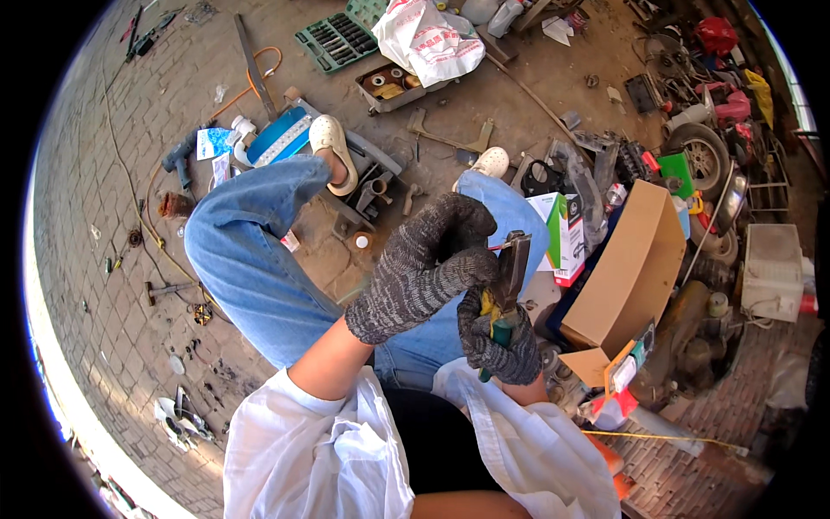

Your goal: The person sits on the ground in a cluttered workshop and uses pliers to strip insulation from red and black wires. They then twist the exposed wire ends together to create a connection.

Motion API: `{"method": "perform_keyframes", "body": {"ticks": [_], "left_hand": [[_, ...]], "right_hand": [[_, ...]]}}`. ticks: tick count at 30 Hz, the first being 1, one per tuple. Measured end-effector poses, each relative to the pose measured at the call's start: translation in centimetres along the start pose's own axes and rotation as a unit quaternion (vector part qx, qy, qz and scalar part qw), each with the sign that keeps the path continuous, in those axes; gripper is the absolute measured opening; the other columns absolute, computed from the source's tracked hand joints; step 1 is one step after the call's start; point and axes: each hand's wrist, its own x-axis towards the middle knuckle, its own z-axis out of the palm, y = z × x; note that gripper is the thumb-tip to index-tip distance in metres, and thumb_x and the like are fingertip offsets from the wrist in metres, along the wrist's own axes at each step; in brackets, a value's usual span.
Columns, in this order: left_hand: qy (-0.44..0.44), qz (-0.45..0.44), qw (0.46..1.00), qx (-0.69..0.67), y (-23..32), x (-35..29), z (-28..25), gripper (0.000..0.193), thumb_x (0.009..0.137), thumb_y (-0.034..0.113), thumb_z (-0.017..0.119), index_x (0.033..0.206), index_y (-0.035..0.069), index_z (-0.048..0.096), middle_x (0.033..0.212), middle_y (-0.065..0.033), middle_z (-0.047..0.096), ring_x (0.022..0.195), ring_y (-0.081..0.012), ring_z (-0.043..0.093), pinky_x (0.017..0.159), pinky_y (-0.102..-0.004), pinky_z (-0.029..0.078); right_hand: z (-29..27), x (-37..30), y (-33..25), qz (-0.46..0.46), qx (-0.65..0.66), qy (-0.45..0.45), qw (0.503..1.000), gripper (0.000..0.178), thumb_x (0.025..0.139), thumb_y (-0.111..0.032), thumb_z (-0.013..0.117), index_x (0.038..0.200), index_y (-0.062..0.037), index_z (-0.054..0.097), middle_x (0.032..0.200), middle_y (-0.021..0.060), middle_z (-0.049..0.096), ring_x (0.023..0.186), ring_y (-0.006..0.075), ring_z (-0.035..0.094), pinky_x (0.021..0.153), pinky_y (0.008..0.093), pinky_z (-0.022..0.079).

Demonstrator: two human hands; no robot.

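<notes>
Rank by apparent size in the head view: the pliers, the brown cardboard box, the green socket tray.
1. Brown cardboard box, clearly largest.
2. Green socket tray.
3. Pliers.
The last two look alike; the pliers sit nearer the camera, partly covered by the right hand.

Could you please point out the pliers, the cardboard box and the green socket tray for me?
pliers (510, 268), head view, on the dark metal jaws.
cardboard box (627, 277), head view, on its brown side.
green socket tray (335, 41), head view, on its middle.
</notes>
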Motion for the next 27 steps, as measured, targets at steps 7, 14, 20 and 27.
{"method": "perform_keyframes", "body": {"ticks": [7,14,20,27], "left_hand": [[-0.072,-0.028,0.990,-0.120,-1.0,1.1,0.7,0.036,0.088,0.020,0.064,0.112,-0.007,0.062,0.102,-0.0184,0.066,0.099,-0.0256,0.064,0.090,-0.0385,0.050],[-0.054,-0.005,0.998,-0.032,-0.8,1.1,1.0,0.041,0.090,0.027,0.061,0.110,-0.009,0.060,0.093,-0.0179,0.068,0.086,-0.0253,0.067,0.081,-0.0368,0.054],[-0.038,-0.033,0.994,-0.099,-2.6,1.3,1.3,0.042,0.090,0.028,0.061,0.110,-0.009,0.060,0.092,-0.0174,0.068,0.086,-0.0245,0.067,0.080,-0.0359,0.055],[-0.072,-0.121,0.962,-0.233,-2.6,2.1,2.0,0.058,0.086,0.040,0.068,0.118,-0.006,0.055,0.096,-0.0142,0.066,0.086,-0.0215,0.065,0.079,-0.0346,0.054]], "right_hand": [[-0.5,-0.3,0.9,-0.005,-0.021,-0.028,0.999,0.029,0.076,-0.004,0.073,0.096,-0.0045,0.052,0.090,0.0044,0.050,0.079,0.0132,0.052,0.069,0.0292,0.045],[-0.4,-0.7,1.3,0.027,0.099,-0.055,0.993,0.032,0.077,-0.008,0.074,0.100,-0.0033,0.053,0.090,0.0045,0.054,0.075,0.0133,0.056,0.062,0.0268,0.048],[-2.3,0.4,3.2,0.065,0.164,-0.129,0.976,0.041,0.077,-0.015,0.076,0.108,-0.0037,0.053,0.085,0.0041,0.057,0.070,0.0111,0.058,0.058,0.0236,0.049],[-1.9,1.2,2.8,0.048,0.119,-0.134,0.983,0.035,0.085,-0.023,0.069,0.109,-0.0004,0.055,0.083,0.0030,0.060,0.062,0.0064,0.053,0.054,0.0187,0.044]]}}
